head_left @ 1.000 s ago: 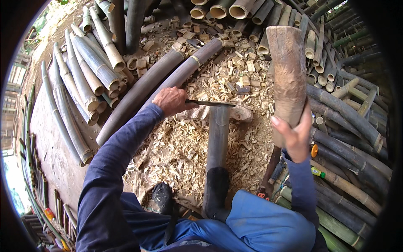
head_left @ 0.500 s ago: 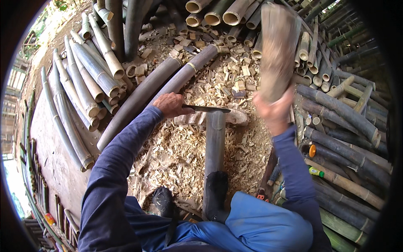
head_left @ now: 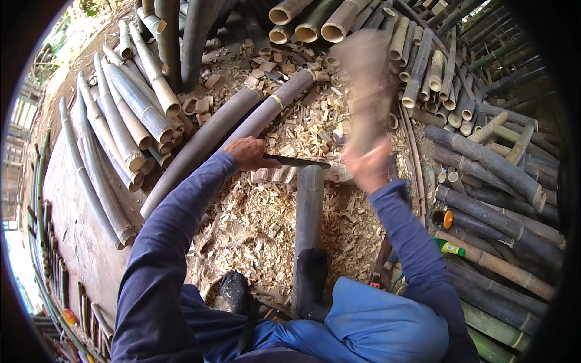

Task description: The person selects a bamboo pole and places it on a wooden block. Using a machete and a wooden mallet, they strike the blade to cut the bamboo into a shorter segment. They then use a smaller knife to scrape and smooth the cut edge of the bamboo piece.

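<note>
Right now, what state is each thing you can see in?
Bamboo piece, partly under a black-covered foot
Knife, blade bare, across the bamboo piece's far end
Wooden club, raised, blurred
Left fingers, closed on the knife
Right fingers, closed on the wooden club
Wood block, lying crosswise
Green bottle, lying sideways, capped
Wood chips, scattered loose

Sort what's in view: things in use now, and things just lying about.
In use: blade in left hand; wooden club in right hand; bamboo piece under the blade; wooden block beneath that piece.

Lying about: green bottle; wood chips; bamboo poles at left.
</note>
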The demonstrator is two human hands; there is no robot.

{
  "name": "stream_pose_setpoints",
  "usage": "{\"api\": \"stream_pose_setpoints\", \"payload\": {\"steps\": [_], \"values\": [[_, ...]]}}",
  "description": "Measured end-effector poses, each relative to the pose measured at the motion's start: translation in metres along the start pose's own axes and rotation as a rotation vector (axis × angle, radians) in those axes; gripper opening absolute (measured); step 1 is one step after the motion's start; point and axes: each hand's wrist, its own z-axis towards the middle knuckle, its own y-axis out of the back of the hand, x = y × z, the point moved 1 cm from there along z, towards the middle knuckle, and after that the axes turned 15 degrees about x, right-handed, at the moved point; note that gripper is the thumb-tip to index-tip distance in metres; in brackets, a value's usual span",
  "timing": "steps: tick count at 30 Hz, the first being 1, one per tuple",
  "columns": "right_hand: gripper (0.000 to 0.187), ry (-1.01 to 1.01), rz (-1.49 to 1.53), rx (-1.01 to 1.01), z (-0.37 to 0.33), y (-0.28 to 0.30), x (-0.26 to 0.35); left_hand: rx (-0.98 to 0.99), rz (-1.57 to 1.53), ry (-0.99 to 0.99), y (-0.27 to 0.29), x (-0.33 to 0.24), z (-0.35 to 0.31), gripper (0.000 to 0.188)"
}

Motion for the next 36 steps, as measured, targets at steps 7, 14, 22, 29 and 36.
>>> {"api": "stream_pose_setpoints", "payload": {"steps": [7, 14, 22, 29, 36], "values": [[0.077, -0.106, -0.107, 0.369, 0.02, 0.07, 0.022, 0.06, -0.073, -0.003, -0.006, 0.011, 0.01, 0.087], [0.065, 0.12, 0.485, -0.233, -0.006, -0.028, -0.009, 0.117, -0.094, 0.004, 0.006, 0.0, 0.007, 0.087], [0.076, 0.068, 0.606, 0.205, -0.009, 0.001, -0.017, 0.697, -0.476, 0.099, 0.017, 0.011, 0.018, 0.057], [0.087, -0.077, 0.999, 0.216, -0.064, 0.015, -0.029, 0.079, -0.036, 0.042, 0.002, -0.016, -0.011, 0.046], [0.093, -0.283, 0.971, 0.267, -0.089, -0.003, -0.057, 0.706, -0.349, 0.116, 0.031, -0.005, 0.014, 0.038]]}}
